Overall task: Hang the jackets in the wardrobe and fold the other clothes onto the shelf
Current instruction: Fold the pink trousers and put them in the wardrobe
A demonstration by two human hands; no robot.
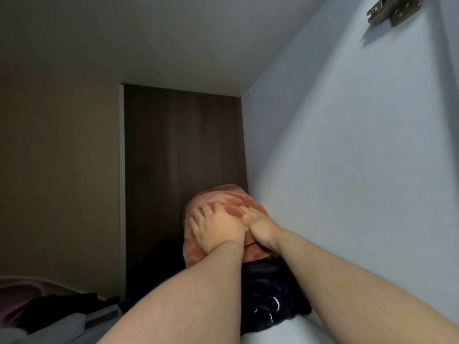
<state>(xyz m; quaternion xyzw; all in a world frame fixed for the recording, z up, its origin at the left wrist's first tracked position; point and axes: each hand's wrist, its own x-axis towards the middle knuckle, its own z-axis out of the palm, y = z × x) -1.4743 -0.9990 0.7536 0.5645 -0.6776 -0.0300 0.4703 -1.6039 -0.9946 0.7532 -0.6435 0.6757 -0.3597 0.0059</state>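
A folded pink-orange fleece garment (223,198) lies at the back of a wardrobe shelf, against the dark brown back panel (181,145). It sits on top of a dark navy pile of folded clothes (268,301). My left hand (217,228) presses flat on the fleece with fingers spread. Beside it, my right hand (260,225) also presses on the fleece with straight fingers, close to the white side wall (347,170). Both forearms reach in from the bottom of the view.
A metal hinge (392,7) is fixed high on the white side wall. To the left, beyond a grey divider (121,194), lie dark, grey and pink clothes (44,311) in a heap. The shelf's ceiling (173,45) runs overhead.
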